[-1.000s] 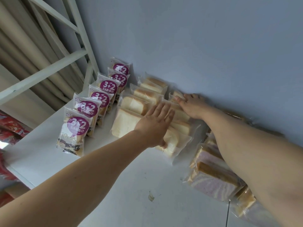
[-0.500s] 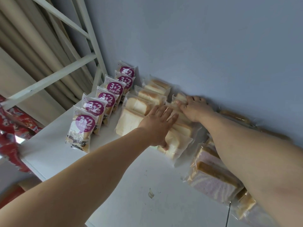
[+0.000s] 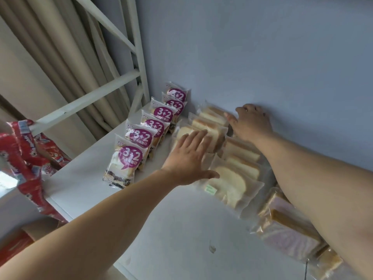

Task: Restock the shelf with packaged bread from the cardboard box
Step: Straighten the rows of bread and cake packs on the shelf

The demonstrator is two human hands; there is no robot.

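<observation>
The packaged bread comes in three sorts on the white shelf (image 3: 84, 178). Along the left side a file of six purple-label packs (image 3: 129, 160) stands upright, one behind another, running from near the front edge back to the rear left corner beside the white frame post (image 3: 139, 57); each is a clear bag with a round purple "3+2" badge, and the front one shows pale bread with a dark filling at its base. Next to that file, toward the middle of the shelf, lie clear-wrapped white bread packs (image 3: 232, 182) in overlapping rows reaching back to the blue wall (image 3: 262, 47); about six can be made out, though the hands hide part of them. They are pale slices with tan crusts, and the front pack has a small green sticker. At the right end of the shelf, under the right forearm, lie roughly three pinkish sliced packs (image 3: 288, 237) with brown crust, partly hidden.

The left hand (image 3: 187, 156) rests flat, fingers straight and together, thumb spread, on the white bread packs. The right hand (image 3: 252, 122) lies at the rear edge against the wall, fingers extended, touching the rearmost white packs.

Red printed packaging (image 3: 22, 158) hangs off the shelf's left edge.
</observation>
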